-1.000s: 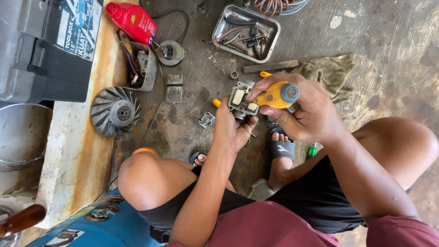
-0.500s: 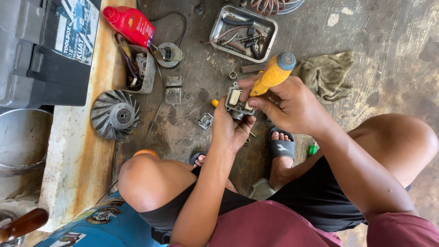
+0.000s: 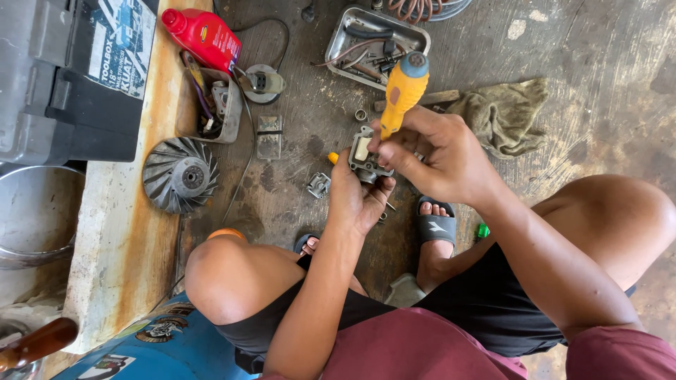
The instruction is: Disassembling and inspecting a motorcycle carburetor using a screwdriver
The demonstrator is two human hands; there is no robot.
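The right hand [image 3: 440, 158] held a yellow-handled screwdriver [image 3: 400, 91], fingers wrapped round its lower handle; long axis nearly upright in frame, butt toward 12 o'clock, tip down into the small metal engine part [image 3: 366, 160]. The left hand [image 3: 355, 197], fingers closed on it, gripped that part from 6 o'clock above the concrete floor [image 3: 296, 183], a metal tray [image 3: 336, 42] lying at 12 o'clock.

Bare concrete floor [image 3: 584, 134] lies open to the right of the rag [image 3: 503, 112]. Ahead, the metal tray [image 3: 338, 43] of tools blocks a straight reach. To the left, a small metal plate [image 3: 268, 136], an open metal box [image 3: 215, 105], a red bottle [image 3: 204, 32] and a finned fan wheel [image 3: 180, 174] crowd the way. Loose small parts [image 3: 318, 185] lie just beside the left hand [image 3: 355, 193].
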